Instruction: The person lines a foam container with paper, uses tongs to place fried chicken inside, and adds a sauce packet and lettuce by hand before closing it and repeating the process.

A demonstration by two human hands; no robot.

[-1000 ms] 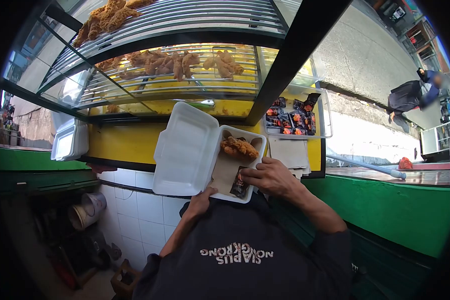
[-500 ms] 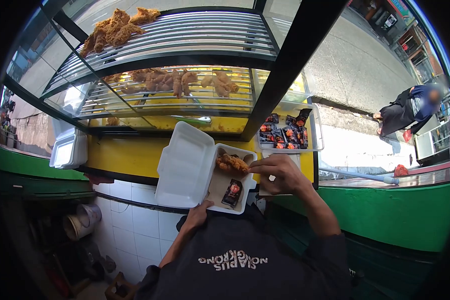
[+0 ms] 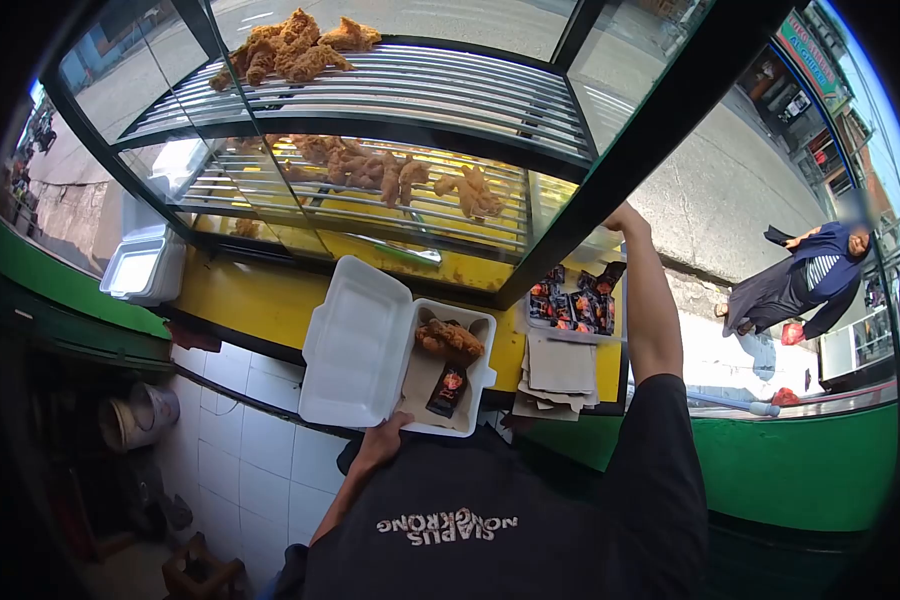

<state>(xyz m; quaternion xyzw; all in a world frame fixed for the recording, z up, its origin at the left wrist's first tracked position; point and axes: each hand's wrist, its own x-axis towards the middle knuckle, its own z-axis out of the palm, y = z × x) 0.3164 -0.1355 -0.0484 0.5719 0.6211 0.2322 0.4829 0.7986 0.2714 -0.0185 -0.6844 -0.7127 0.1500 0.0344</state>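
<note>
An open white foam box is held at its front edge by my left hand, whose fingers are partly beneath it. Inside lie a piece of fried chicken and a black sachet on brown paper. My right hand reaches far forward beyond the clear tub of black sachets, beside the display case post. Its fingers are mostly hidden behind the post, so what they hold cannot be made out.
A glass case with slatted shelves holds fried chicken pieces. Stacked foam boxes stand at the left. Brown paper sheets lie on the yellow counter. A person stands outside at the right.
My right hand has left the chicken in the box and stretched forward past the sachet tub. The view has shifted, showing the paper sheets more fully. The person outside has turned and stands more upright.
</note>
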